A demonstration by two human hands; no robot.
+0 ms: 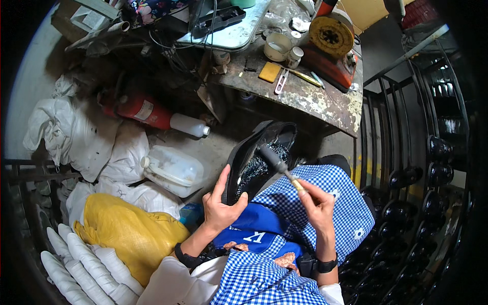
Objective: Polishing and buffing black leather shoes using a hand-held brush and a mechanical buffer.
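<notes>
Though speckled, black case interior (252, 173) unclear.

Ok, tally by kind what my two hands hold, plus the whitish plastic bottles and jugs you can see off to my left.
Dark-headed hand tool: 1
Hollow black item, exact kind unclear: 1
White bottle: 1
Translucent jug: 1
Total: 4

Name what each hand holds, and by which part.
Left hand: the black object, by its near end. Right hand: the tool, by its handle.
</notes>
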